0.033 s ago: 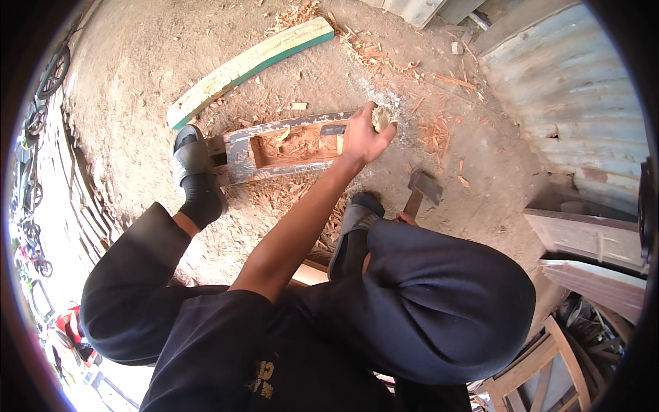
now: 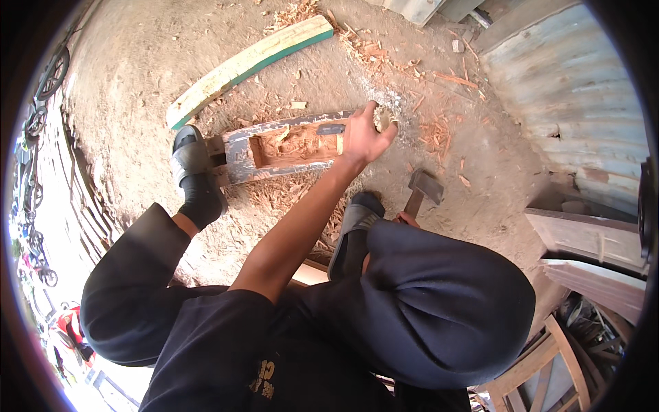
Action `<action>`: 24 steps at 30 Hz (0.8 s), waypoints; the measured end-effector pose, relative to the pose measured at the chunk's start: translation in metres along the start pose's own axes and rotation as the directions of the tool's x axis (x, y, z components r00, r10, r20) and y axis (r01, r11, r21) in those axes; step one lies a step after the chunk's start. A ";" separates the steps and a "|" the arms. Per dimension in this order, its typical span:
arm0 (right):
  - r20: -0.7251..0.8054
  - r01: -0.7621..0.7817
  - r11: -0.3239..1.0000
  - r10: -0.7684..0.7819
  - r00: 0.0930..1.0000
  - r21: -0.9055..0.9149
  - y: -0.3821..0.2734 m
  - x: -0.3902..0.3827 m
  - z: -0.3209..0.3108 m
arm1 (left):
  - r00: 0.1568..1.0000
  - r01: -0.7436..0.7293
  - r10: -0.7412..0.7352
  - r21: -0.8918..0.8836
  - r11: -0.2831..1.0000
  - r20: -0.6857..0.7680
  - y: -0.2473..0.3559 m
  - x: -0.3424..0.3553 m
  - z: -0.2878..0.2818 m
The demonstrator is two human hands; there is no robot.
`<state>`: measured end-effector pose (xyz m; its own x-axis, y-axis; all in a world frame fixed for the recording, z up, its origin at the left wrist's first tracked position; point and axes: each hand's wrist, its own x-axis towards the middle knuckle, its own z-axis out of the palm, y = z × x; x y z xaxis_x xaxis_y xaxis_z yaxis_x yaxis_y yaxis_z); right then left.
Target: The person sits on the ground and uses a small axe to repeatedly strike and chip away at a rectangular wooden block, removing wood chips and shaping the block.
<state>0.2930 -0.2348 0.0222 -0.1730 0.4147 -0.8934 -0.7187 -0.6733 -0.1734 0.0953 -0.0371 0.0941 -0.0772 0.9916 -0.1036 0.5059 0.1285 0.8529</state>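
A long wooden block (image 2: 240,169) with worn dark paint lies across the ground, a rectangular hollow cut in its top. Wood chips (image 2: 295,143) fill the hollow, and a flat dark piece (image 2: 332,129) shows at its right part. My left hand (image 2: 364,137) is closed at the block's right end, around a pale rough-topped thing (image 2: 385,119) whose lower part is hidden. By my right knee, my right hand (image 2: 408,219) is mostly hidden, with fingers around the handle of a hammer (image 2: 427,187). The hammer head rests at or just above the ground.
Beyond the block lies a curved beam (image 2: 254,65) with a green side. My sandalled left foot (image 2: 191,161) is against the block's left end; my right foot (image 2: 358,223) is nearer. Shavings (image 2: 439,134) litter the dirt. Corrugated metal (image 2: 573,89) and boards (image 2: 590,237) stand right.
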 end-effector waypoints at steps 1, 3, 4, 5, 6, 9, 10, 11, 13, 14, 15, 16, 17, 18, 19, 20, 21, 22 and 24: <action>0.002 -0.002 1.000 0.002 1.000 0.008 0.003 -0.006 0.001 | 1.000 -0.018 0.018 0.015 1.000 0.008 -0.002 -0.004 0.002; 0.000 -0.002 0.999 0.002 1.000 0.044 0.005 -0.017 0.004 | 0.998 -0.062 0.061 0.039 0.997 0.025 -0.006 -0.011 0.006; -0.020 -0.011 0.998 0.012 1.000 0.058 0.004 -0.018 0.005 | 0.997 -0.066 0.064 0.047 0.997 0.040 -0.010 -0.011 0.010; -0.040 -0.020 0.997 0.023 0.999 0.072 0.003 -0.018 0.007 | 0.996 -0.069 0.066 0.056 0.996 0.056 -0.018 -0.007 0.015; -0.045 -0.016 0.998 0.019 0.999 0.064 0.003 -0.020 0.006 | 0.995 -0.070 0.066 0.059 0.996 0.077 -0.028 -0.006 0.022; -0.028 -0.008 0.999 0.010 1.000 0.043 0.002 -0.013 0.023 | 0.994 -0.110 0.100 0.421 0.900 0.045 -0.092 0.012 0.020; -0.054 0.013 0.998 -0.010 0.999 0.054 0.001 -0.018 0.027 | 0.974 -0.225 0.215 0.379 0.898 0.070 -0.083 0.010 0.010; -0.079 0.032 0.997 -0.027 0.996 0.064 0.000 -0.019 0.027 | 0.981 -0.196 0.185 0.328 0.924 0.066 -0.069 0.010 0.011; -0.085 0.021 0.997 -0.015 0.996 0.074 -0.001 -0.019 0.023 | 0.992 -0.124 0.116 0.243 0.962 0.048 -0.046 0.006 0.010; -0.086 0.014 0.997 -0.008 0.996 0.078 0.000 -0.017 0.022 | 0.977 -0.208 0.214 0.209 0.955 -0.004 -0.038 0.004 0.013; -0.074 0.010 0.997 -0.005 0.997 0.077 0.001 -0.016 0.022 | 0.968 -0.242 0.251 0.205 0.948 -0.017 -0.038 0.004 0.016; -0.063 0.007 0.997 -0.003 0.998 0.076 0.001 -0.015 0.021 | 0.957 -0.276 0.288 0.200 0.940 -0.030 -0.039 0.006 0.019; -0.052 0.005 0.997 -0.001 0.999 0.075 0.002 -0.015 0.021 | 0.945 -0.310 0.324 0.195 0.930 -0.043 -0.040 0.008 0.022; -0.055 0.009 0.997 -0.005 0.998 0.072 0.001 -0.015 0.021 | 0.962 -0.267 0.271 0.212 0.940 0.009 -0.042 0.009 0.023; -0.059 0.014 0.998 -0.010 0.998 0.069 0.001 -0.015 0.022 | 0.952 -0.300 0.307 0.201 0.933 -0.004 -0.044 0.011 0.024; -0.062 0.017 0.998 -0.013 0.998 0.066 0.001 -0.015 0.022 | 0.940 -0.332 0.341 0.191 0.924 -0.017 -0.046 0.012 0.025; -0.065 0.016 0.998 -0.011 0.998 0.063 0.002 -0.015 0.024 | 0.927 -0.361 0.373 0.184 0.914 -0.030 -0.050 0.011 0.025; -0.069 0.013 0.998 -0.009 0.998 0.060 0.003 -0.016 0.026 | 0.924 -0.377 0.383 0.192 0.906 0.007 -0.054 0.010 0.026; -0.077 0.021 0.998 -0.016 0.997 0.055 0.002 -0.017 0.025 | 0.909 -0.416 0.409 0.200 0.887 0.078 -0.059 0.008 0.029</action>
<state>0.2770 -0.2278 0.0472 -0.1085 0.3770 -0.9198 -0.7581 -0.6300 -0.1687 0.0899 -0.0359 0.0278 0.2042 0.9551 0.2147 0.6529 -0.2963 0.6971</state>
